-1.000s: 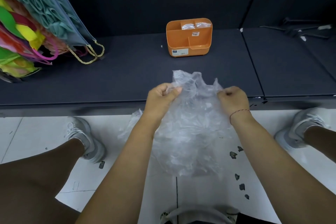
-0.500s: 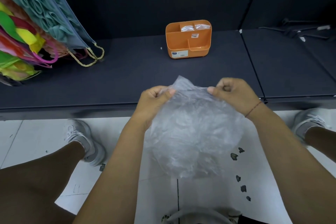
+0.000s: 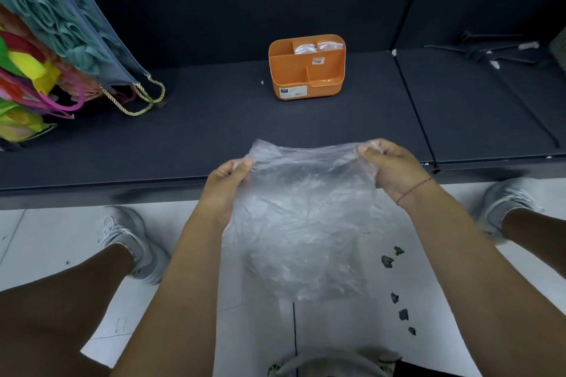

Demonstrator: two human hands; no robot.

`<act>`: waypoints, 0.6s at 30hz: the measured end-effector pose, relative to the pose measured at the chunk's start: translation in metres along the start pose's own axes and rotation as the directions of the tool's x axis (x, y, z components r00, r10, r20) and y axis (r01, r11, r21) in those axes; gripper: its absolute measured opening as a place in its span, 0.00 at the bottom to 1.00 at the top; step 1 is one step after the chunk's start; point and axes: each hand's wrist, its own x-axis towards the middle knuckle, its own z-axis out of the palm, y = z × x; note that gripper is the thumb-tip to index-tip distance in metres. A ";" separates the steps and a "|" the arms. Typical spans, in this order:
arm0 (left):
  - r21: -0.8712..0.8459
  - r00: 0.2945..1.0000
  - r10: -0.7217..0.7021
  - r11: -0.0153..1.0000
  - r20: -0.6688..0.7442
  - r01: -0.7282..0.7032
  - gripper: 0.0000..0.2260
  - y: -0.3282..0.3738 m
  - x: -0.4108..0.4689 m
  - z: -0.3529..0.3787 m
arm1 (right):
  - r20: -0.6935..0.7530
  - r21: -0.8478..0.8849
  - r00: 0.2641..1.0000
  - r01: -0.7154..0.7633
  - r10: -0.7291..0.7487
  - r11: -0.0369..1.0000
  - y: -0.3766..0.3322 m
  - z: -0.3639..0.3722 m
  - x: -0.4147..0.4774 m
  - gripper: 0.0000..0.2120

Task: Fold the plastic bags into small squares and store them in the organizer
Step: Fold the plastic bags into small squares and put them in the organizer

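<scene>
2 top corners of the plastic bag (image 3: 303, 223) are pinched, 1 per grip, left hand (image 3: 228, 182) and right hand (image 3: 390, 170); pull it taut, then flatten before creasing

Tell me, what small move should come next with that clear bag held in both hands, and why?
Probably lay the clear bag flat on the dark shelf. The left hand and right hand pinch its top corners, so it hangs spread but wrinkled and unfolded; folding needs a flat surface.
</scene>
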 end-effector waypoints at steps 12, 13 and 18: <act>0.368 0.847 0.160 0.849 0.507 -0.380 0.16 0.045 -0.034 0.063 | 0.228 -0.166 0.958 0.217 -0.177 0.962 -0.008 0.057 -0.022 0.05; 0.339 0.857 0.154 0.873 0.492 -0.351 0.12 0.042 -0.035 0.064 | 0.255 -0.184 0.955 0.201 -0.150 0.962 -0.009 0.055 -0.023 0.06; 0.192 0.971 0.176 0.959 0.164 -0.206 0.08 0.025 -0.023 0.041 | 0.293 -0.409 0.955 0.081 0.047 0.909 -0.014 0.016 -0.015 0.08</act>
